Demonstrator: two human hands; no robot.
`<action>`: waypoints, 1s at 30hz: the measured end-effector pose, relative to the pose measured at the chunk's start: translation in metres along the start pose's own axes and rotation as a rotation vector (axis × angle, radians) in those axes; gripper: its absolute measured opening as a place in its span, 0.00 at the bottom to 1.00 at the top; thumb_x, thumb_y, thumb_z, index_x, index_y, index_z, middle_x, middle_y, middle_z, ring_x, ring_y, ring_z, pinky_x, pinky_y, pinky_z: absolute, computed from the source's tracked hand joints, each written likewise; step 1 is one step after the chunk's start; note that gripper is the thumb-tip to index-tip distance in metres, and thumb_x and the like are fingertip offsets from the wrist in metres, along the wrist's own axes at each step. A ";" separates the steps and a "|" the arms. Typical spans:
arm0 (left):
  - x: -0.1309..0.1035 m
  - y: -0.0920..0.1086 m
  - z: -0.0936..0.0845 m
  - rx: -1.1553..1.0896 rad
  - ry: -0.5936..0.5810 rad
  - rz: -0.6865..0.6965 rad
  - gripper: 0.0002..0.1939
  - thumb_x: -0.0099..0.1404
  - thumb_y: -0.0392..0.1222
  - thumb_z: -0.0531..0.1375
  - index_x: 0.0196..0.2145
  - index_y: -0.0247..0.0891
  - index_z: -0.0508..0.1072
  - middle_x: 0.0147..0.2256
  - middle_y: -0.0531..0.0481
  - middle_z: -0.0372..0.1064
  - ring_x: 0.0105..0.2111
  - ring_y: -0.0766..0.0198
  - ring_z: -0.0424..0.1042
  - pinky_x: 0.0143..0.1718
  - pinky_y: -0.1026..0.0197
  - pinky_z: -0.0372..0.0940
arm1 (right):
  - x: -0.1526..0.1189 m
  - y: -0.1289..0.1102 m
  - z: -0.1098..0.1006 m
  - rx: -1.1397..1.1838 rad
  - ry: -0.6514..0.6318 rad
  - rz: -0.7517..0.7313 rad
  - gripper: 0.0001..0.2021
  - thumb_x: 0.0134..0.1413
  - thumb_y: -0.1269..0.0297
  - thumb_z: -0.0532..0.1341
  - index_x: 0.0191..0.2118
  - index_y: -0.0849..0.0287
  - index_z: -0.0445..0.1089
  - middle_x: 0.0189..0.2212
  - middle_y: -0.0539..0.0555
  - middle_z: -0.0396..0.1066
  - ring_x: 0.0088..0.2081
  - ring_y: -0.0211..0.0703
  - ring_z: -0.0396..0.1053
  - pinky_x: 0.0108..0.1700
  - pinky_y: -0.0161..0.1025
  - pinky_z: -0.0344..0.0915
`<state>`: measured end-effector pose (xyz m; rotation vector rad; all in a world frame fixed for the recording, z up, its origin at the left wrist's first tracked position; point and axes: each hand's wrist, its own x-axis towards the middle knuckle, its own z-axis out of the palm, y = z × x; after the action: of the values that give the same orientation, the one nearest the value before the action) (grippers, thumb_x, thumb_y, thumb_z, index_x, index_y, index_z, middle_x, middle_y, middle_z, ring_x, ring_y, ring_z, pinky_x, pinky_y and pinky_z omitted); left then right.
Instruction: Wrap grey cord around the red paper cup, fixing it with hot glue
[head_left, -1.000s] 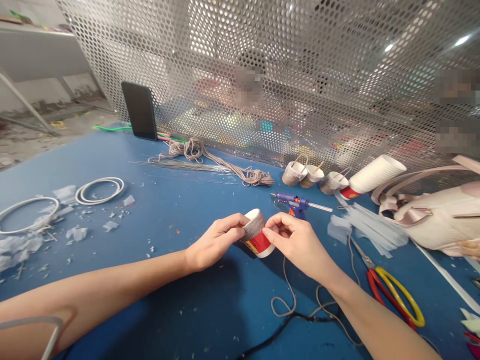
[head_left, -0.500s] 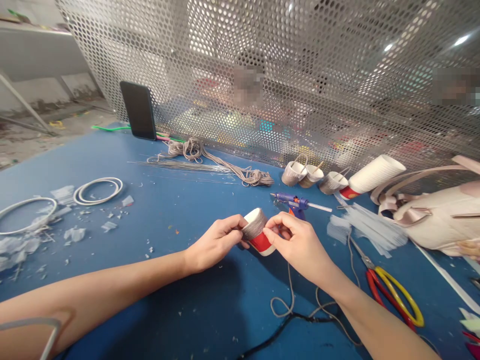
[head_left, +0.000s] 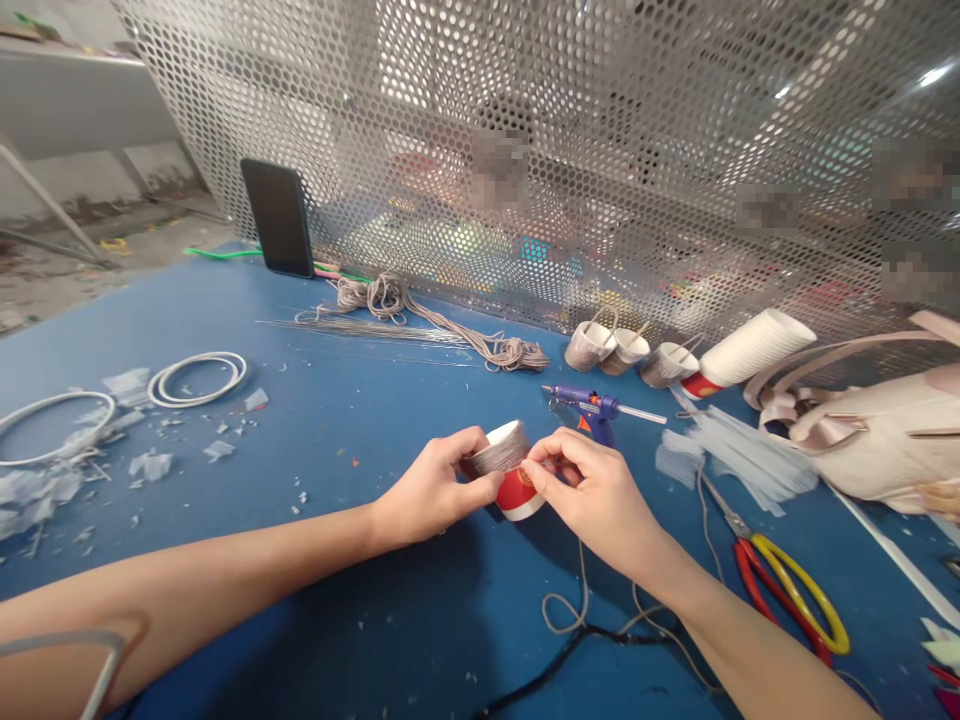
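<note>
My left hand (head_left: 442, 487) is closed on the left side of a paper cup (head_left: 517, 497), red and white below, its upper part wound with grey-beige cord. The cup tilts, with its white mouth facing up and away. My right hand (head_left: 589, 490) pinches the cord (head_left: 582, 575) against the cup's right side; the fingertips partly hide the pinch. From there the cord hangs to the table and loops there. Just beyond my right hand lies a blue glue gun (head_left: 596, 405) with a white glue stick in its back.
Along the perforated metal screen (head_left: 420, 190) stand a phone (head_left: 276, 218), cord bundles (head_left: 382, 298), several wrapped cups (head_left: 590, 345) and a stack of paper cups (head_left: 757, 350). Scissors (head_left: 787, 590) and a pale bag (head_left: 885, 430) lie right; white rings (head_left: 196, 380) and scraps lie left.
The cup has turned and tipped slightly in my hands, showing more of its red side. My left thumb has shifted across its front. My right hand keeps its pinch.
</note>
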<state>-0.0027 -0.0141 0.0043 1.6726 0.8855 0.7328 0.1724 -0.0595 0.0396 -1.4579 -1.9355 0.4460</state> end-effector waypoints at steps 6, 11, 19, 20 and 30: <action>0.001 0.003 -0.001 0.030 0.007 0.014 0.06 0.53 0.40 0.53 0.22 0.36 0.60 0.22 0.57 0.53 0.25 0.69 0.54 0.27 0.66 0.53 | -0.002 -0.001 0.000 0.003 0.011 -0.055 0.06 0.54 0.71 0.58 0.28 0.58 0.67 0.24 0.47 0.64 0.25 0.34 0.62 0.29 0.32 0.60; 0.000 0.004 -0.001 0.027 -0.003 0.011 0.06 0.53 0.39 0.52 0.22 0.36 0.60 0.21 0.57 0.53 0.24 0.69 0.54 0.26 0.66 0.52 | -0.003 0.000 0.001 -0.043 0.023 -0.141 0.05 0.55 0.70 0.58 0.31 0.58 0.69 0.25 0.49 0.66 0.27 0.35 0.64 0.29 0.33 0.62; -0.001 0.003 -0.001 0.051 -0.036 0.005 0.07 0.54 0.40 0.52 0.22 0.37 0.59 0.21 0.58 0.52 0.24 0.69 0.53 0.26 0.66 0.51 | -0.003 0.002 0.006 -0.094 0.049 -0.167 0.07 0.54 0.72 0.56 0.27 0.58 0.67 0.23 0.50 0.65 0.26 0.36 0.63 0.29 0.34 0.61; -0.001 0.003 -0.001 0.053 -0.040 0.006 0.07 0.54 0.40 0.52 0.22 0.37 0.59 0.22 0.57 0.52 0.25 0.69 0.53 0.26 0.66 0.51 | -0.003 0.002 0.006 -0.094 0.054 -0.168 0.07 0.54 0.72 0.56 0.27 0.58 0.67 0.23 0.50 0.65 0.26 0.36 0.63 0.29 0.34 0.62; -0.001 0.002 0.001 0.081 0.013 0.009 0.07 0.53 0.39 0.53 0.21 0.36 0.61 0.20 0.58 0.53 0.23 0.70 0.54 0.25 0.67 0.51 | -0.004 0.000 0.009 -0.114 0.081 -0.176 0.08 0.54 0.71 0.56 0.26 0.58 0.66 0.22 0.48 0.63 0.25 0.35 0.63 0.25 0.31 0.59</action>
<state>-0.0020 -0.0156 0.0060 1.7453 0.9285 0.7231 0.1668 -0.0625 0.0313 -1.3390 -2.0304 0.1967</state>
